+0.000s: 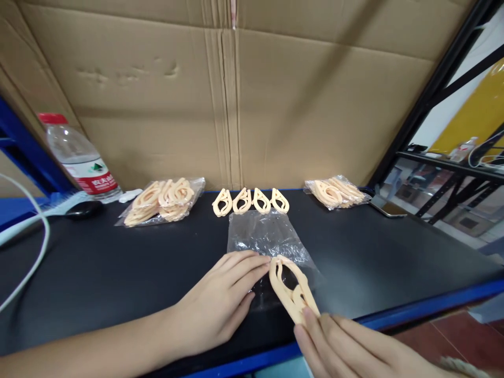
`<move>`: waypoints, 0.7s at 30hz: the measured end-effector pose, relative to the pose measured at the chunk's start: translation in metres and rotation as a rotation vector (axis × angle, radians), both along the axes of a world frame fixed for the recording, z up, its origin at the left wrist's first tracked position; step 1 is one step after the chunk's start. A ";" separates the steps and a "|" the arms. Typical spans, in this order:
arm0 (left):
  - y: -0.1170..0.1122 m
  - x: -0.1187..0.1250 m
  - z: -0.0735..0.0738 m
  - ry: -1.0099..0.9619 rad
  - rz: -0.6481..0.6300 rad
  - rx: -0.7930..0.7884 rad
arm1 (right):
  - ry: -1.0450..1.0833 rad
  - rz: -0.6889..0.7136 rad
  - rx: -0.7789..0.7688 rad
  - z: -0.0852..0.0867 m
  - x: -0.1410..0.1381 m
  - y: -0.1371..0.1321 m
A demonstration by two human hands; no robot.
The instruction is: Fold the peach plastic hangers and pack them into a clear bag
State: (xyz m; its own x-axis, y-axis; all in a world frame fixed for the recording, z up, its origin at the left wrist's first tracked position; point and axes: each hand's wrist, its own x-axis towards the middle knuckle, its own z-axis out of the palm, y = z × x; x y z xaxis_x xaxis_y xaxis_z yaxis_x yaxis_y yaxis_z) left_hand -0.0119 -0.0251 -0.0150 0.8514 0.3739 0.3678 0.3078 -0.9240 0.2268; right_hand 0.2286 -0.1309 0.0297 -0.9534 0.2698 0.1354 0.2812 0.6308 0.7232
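Note:
My left hand [220,302] lies flat on a clear plastic bag [268,236] on the black table, fingers stretched out, fingertips touching a peach plastic clip [291,286]. My right hand [346,346] pinches the near end of that clip, which rests partly on the bag. Several loose peach clips [251,201] stand in a row behind the bag.
A filled bag of clips [161,201] lies at the back left, another filled bag [336,192] at the back right. A water bottle [81,160], a black mouse [82,209] and a white cable [23,257] sit at left. A phone [388,208] lies at right. Cardboard wall [236,94] behind.

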 end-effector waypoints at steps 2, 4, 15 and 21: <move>0.000 0.000 0.001 0.001 -0.007 -0.003 | 0.040 -0.060 0.028 -0.004 -0.015 0.008; -0.001 0.001 0.001 -0.007 -0.007 -0.001 | 0.141 -0.113 0.061 -0.015 -0.026 0.016; -0.001 -0.002 -0.002 -0.007 -0.019 0.010 | 0.198 -0.512 0.110 -0.058 -0.050 0.062; -0.001 -0.002 -0.002 0.010 -0.015 0.012 | 0.237 -0.633 0.071 -0.070 -0.049 0.064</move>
State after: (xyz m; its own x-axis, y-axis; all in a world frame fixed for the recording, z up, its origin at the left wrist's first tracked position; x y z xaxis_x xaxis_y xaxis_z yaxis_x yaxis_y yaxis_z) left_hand -0.0138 -0.0265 -0.0174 0.8607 0.3567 0.3634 0.2959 -0.9311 0.2131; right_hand 0.1799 -0.0667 -0.0404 -0.5573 0.7486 0.3593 0.7366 0.2459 0.6301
